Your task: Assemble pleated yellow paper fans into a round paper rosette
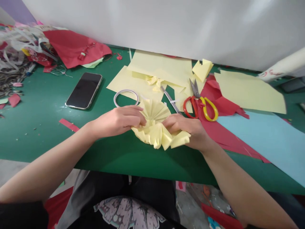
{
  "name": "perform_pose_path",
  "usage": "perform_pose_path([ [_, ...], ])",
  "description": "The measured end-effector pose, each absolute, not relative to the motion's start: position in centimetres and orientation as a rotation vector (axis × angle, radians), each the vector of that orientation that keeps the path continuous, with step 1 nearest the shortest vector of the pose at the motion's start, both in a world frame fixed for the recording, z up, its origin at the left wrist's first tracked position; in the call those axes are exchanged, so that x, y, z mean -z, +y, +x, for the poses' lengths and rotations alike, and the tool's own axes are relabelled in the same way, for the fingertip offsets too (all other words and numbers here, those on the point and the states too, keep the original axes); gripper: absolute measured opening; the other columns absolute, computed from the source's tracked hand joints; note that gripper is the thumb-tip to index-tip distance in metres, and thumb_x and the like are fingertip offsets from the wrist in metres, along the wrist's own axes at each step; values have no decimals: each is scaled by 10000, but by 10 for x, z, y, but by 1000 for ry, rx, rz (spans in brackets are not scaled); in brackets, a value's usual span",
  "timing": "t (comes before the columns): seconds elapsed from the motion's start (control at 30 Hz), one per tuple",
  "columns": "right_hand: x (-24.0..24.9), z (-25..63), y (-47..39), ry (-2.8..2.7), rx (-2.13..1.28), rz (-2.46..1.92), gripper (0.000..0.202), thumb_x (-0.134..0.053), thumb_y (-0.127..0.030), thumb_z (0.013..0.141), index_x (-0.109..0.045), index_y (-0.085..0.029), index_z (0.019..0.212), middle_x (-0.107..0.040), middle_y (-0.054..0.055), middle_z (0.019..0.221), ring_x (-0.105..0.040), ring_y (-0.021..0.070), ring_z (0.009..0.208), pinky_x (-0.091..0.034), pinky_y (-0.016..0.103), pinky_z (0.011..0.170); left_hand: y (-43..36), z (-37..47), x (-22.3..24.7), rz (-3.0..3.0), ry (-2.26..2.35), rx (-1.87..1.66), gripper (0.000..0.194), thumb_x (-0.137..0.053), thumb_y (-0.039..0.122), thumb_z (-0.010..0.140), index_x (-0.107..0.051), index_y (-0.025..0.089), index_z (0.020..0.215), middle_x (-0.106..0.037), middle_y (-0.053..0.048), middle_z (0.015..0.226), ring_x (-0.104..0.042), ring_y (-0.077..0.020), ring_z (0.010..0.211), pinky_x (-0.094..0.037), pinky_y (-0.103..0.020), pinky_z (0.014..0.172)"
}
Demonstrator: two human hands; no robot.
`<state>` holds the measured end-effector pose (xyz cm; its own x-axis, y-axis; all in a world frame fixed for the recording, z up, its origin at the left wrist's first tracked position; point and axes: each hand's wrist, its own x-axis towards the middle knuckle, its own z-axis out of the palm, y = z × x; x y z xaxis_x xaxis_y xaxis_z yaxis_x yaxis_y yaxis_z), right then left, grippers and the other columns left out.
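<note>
A pale yellow pleated paper piece [154, 112] is fanned out between my two hands near the table's front edge, its lower rim ruffled and folded. My left hand [119, 121] pinches its left side, with the fingers closed on the paper. On the right side, my right hand [187, 128] has its fingers curled into the folds; some fingertips are hidden behind the ruffles. A white tape roll [126, 98] lies just beyond my left hand. Scissors with red and yellow handles [200, 101] and a grey metal blade [171, 99] lie beyond my right hand.
On the green table [43, 127] lie a black phone [84, 90], yellow sheets [162, 68], red paper [221, 130] and a light blue sheet [267, 136]. Scraps and cords [14, 63] are heaped at the far left. A white wall [166, 25] stands behind the table.
</note>
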<state>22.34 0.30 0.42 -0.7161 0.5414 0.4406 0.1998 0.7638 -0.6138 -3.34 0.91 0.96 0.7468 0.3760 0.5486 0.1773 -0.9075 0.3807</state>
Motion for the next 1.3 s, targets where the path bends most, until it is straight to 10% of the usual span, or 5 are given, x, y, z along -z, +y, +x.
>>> perform_pose_path([
  [0.87, 1, 226, -1, -2497, -432, -497, 76, -483, -141, 822, -525, -191, 784, -683, 60, 922, -636, 157, 909, -460, 398, 928, 3, -33, -7, 2529, 758, -838, 257, -397, -42, 678, -465, 184, 781, -667, -22, 872, -643, -137, 874, -536, -255, 745],
  [1.1, -1, 221, -2, -2207, -470, -946, 135, -662, -251, 718, -587, -237, 829, -703, 3, 740, -680, 178, 662, -560, 230, 502, 3, -24, -10, 2055, 1118, -927, 174, -532, 69, 678, -455, 172, 796, -621, -4, 781, -634, -114, 734, -509, -199, 604],
  [1.3, 3, 218, 1, -1944, -642, -995, 130, -651, -230, 740, -604, -264, 855, -715, -5, 819, -687, 189, 710, -599, 279, 583, 6, -23, -6, 1722, 996, -1007, 193, -541, 122, 717, -422, 190, 852, -601, 2, 786, -629, -93, 682, -519, -201, 590],
])
